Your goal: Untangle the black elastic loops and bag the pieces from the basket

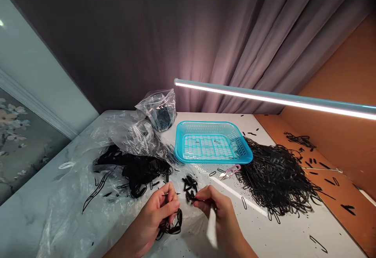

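Observation:
My left hand is closed, its thumb and fingertips pinched on thin black cord. Loops of that black cord hang below the fingers. Close on the right, my right hand is also closed, thumb and forefinger pressed together at a small pile of short black pieces. Whether one piece is lifted between those fingertips I cannot tell. A blurred white strip-like object sticks down from under the right fingers; its upper end is hidden in the hand.
Behind the hands stands a blue plastic basket. Pink-handled thread snips lie before it. A big heap of black cord loops spreads at right. Clear plastic bags and a black bundle lie left. A lit tube lamp hangs above.

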`<action>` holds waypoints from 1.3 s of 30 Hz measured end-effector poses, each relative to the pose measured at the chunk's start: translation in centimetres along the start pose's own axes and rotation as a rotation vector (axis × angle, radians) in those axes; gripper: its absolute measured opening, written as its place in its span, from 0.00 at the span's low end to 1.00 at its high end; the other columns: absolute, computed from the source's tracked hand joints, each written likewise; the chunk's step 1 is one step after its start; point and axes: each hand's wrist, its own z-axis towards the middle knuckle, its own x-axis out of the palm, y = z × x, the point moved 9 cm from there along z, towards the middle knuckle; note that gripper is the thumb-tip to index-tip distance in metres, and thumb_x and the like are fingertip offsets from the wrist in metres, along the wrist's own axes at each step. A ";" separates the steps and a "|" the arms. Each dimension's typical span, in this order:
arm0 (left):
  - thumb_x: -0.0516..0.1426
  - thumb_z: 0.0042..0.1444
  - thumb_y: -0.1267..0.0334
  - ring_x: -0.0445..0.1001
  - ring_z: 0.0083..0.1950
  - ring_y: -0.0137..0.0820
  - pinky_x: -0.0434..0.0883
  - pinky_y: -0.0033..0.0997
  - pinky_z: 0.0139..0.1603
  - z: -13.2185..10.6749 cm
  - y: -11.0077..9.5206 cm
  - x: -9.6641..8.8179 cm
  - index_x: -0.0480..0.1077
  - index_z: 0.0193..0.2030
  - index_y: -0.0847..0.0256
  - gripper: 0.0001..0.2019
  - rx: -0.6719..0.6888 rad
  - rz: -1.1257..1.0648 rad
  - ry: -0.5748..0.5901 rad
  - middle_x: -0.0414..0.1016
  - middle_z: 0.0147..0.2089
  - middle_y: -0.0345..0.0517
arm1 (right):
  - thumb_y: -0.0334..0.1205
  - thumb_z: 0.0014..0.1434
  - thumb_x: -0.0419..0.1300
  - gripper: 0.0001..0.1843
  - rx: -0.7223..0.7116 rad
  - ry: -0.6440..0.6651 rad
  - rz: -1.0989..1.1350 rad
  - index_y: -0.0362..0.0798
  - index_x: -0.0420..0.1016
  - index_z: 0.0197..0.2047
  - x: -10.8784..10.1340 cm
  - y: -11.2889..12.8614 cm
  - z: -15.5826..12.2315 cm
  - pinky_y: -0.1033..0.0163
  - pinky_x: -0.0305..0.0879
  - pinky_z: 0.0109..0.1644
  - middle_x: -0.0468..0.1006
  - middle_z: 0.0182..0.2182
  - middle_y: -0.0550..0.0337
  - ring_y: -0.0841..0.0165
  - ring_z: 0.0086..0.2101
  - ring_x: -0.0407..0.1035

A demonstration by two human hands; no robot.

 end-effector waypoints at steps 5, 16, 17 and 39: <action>0.54 0.64 0.59 0.51 0.26 0.24 0.49 0.26 0.28 0.1 1.1 -0.7 0.58 0.36 0.57 0.09 -0.062 -0.056 -0.007 0.58 0.24 0.32 | 0.26 0.57 0.57 0.08 -0.060 0.114 -0.486 0.48 0.72 0.32 0.0 -0.6 0.2 0.66 0.60 0.34 0.73 0.31 0.59 0.67 0.31 0.69; 0.52 0.65 0.56 0.42 0.24 0.24 0.42 0.29 0.24 0.3 1.5 -1.4 0.67 0.41 0.60 0.09 -0.057 0.058 -0.024 0.45 0.24 0.31 | 0.39 0.62 0.59 0.08 0.028 -0.073 -0.412 0.48 0.76 0.33 -3.5 -1.4 0.2 0.66 0.58 0.30 0.75 0.27 0.60 0.68 0.25 0.64; 0.52 0.65 0.56 0.42 0.24 0.24 0.42 0.29 0.24 0.3 1.5 -1.2 0.67 0.41 0.59 0.10 -0.050 0.065 -0.017 0.45 0.24 0.31 | 0.41 0.63 0.57 0.10 0.034 -0.074 -0.391 0.48 0.77 0.33 -3.5 -1.3 0.1 0.66 0.58 0.30 0.75 0.27 0.59 0.68 0.26 0.65; 0.58 0.53 0.37 0.51 0.26 0.24 0.48 0.25 0.26 0.6 0.6 -0.3 0.67 0.36 0.60 0.24 0.141 0.271 0.005 0.58 0.27 0.35 | 0.35 0.56 0.60 0.02 -0.037 0.011 -0.315 0.47 0.74 0.31 2.1 1.1 -1.1 0.67 0.47 0.24 0.64 0.20 0.67 0.74 0.20 0.53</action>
